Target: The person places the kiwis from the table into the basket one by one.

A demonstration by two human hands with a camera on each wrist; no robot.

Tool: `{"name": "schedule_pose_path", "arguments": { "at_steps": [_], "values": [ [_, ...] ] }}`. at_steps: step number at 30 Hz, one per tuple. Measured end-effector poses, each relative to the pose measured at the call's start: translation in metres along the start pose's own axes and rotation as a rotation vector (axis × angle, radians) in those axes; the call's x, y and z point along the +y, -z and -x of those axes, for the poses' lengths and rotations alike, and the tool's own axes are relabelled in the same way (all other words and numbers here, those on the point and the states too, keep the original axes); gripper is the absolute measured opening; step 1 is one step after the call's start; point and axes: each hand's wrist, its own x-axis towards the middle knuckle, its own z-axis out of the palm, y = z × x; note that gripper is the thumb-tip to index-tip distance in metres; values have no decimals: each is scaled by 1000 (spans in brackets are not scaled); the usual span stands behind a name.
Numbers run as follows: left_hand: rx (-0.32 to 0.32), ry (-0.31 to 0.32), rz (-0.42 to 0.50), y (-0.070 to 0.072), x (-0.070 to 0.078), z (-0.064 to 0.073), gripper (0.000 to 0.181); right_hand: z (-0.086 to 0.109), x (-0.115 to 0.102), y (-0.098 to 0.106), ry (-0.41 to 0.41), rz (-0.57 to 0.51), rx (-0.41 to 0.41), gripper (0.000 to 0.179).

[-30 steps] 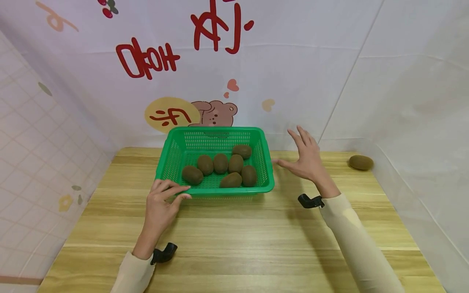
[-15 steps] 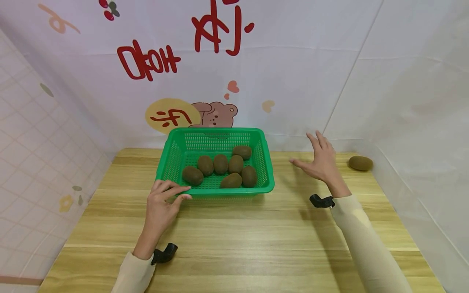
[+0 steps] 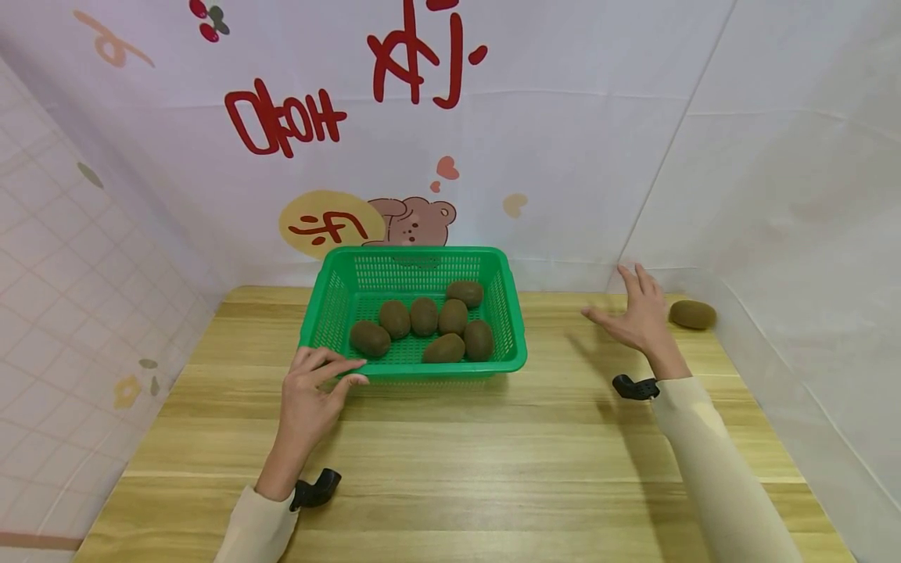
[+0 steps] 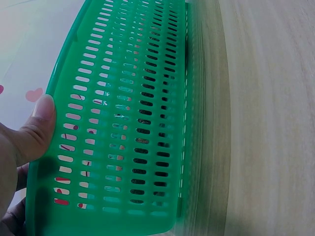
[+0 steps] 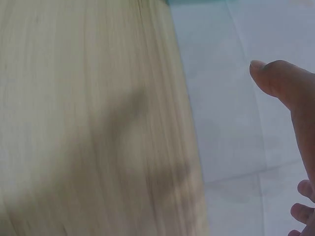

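A green slotted plastic basket (image 3: 415, 367) stands at the back of the wooden table with several brown kiwis (image 3: 424, 317) inside. At its front left corner my left hand (image 3: 310, 391) pinches the rim, thumb on the outer wall and fingers over the edge. The left wrist view shows that thumb (image 4: 42, 123) against the basket's wall (image 4: 118, 123). My right hand (image 3: 639, 317) is held above the table right of the basket, fingers spread and holding nothing. Just to its right, a single kiwi (image 3: 693, 314) lies near the back right corner. In the right wrist view the thumb (image 5: 280, 81) points away from the other fingers.
A white printed cloth (image 3: 563, 156) hangs behind the table, close to the basket's back. More cloth walls the left side (image 3: 70, 313) and right side (image 3: 809, 274). The wooden tabletop (image 3: 479, 469) stretches in front of the basket.
My right hand has moved right, away from the basket and towards the single kiwi, its fingers still spread. My left hand and the basket have stayed in place.
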Motion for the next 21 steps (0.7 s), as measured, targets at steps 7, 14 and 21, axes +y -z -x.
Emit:
{"name": "schedule_pose_path", "arguments": {
  "at_steps": [7,14,21],
  "values": [
    [-3,5,0,-2,-2,2,31,-1,16,4,-37,12,17,106],
    [0,-1,0,-1,-2,2,30,-3,35,8,-90,33,1,109],
    [-5,4,-2,0,-2,2,30,-3,49,14,-127,28,-5,112]
  ]
}}
